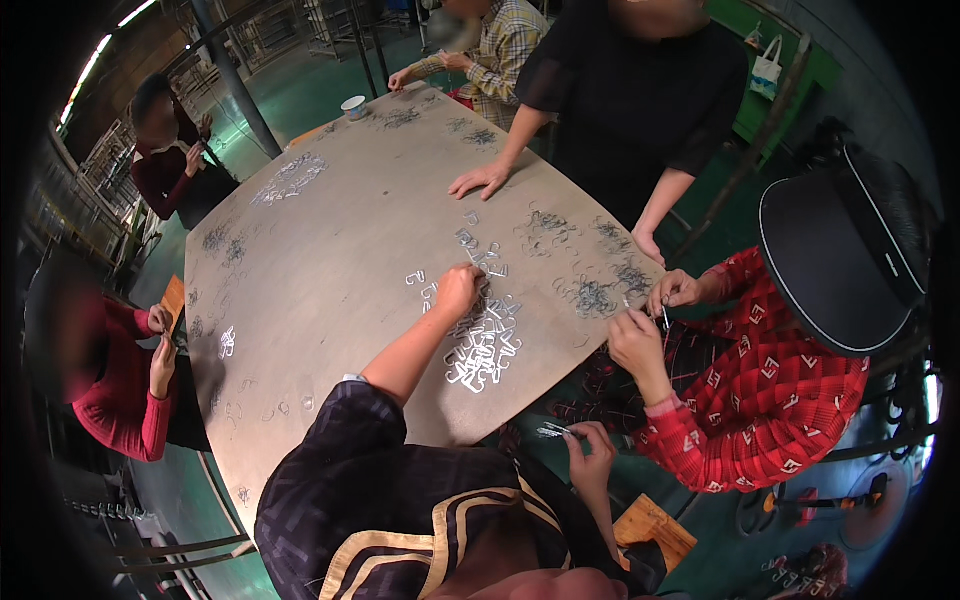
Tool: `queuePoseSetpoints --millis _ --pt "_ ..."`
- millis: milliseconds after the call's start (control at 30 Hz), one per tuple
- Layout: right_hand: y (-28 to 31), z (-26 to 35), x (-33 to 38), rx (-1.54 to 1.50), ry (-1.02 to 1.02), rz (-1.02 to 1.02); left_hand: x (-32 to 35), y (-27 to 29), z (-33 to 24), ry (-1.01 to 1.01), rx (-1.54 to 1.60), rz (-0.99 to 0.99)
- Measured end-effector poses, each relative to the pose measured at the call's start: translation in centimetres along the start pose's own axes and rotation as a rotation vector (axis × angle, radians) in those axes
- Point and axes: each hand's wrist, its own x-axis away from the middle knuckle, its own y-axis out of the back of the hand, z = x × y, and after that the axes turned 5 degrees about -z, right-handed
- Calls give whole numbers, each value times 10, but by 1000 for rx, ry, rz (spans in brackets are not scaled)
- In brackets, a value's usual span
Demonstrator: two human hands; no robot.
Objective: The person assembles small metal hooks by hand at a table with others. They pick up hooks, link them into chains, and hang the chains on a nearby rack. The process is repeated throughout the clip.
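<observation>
A pile of small shiny metal clips (485, 345) lies on the round grey-brown table (330, 290) near its right edge. My left hand (458, 291) reaches out over the top of this pile. Its fingers curl down onto the clips, and whether they hold one is hidden. My right hand (592, 452) stays low beside the table's edge, closed on a small bundle of metal clips (551, 432) that sticks out to the left. My dark patterned sleeve with tan stripes fills the lower middle.
A person in a red patterned sweater and black visor (840, 260) handles clips at the right edge. Someone in black rests a hand (482, 180) on the far side. Others sit at the left and far end. A paper cup (353, 105), another clip heap (290, 178), and a wooden stool (655, 530) are nearby.
</observation>
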Motion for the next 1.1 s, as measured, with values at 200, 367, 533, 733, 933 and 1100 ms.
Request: queuePoseSetpoints --millis 200,367,533,733,933,1100 --pt "-7 -19 -21 1 -17 15 -75 -66 -10 -465 -204 57" --pt "-15 -34 -35 -16 -10 15 -105 -105 -1 -684 -464 343" --pt "-18 -33 -46 -25 -8 59 -114 -97 -17 -773 -527 415" --pt "-15 -26 -49 -17 40 55 -78 -63 -49 -277 19 348" --pt "-5 -20 -39 -38 -37 -39 31 46 -144 -121 963 700" --pt "-3 -1 -29 -84 -18 -14 91 90 -179 -167 997 697"
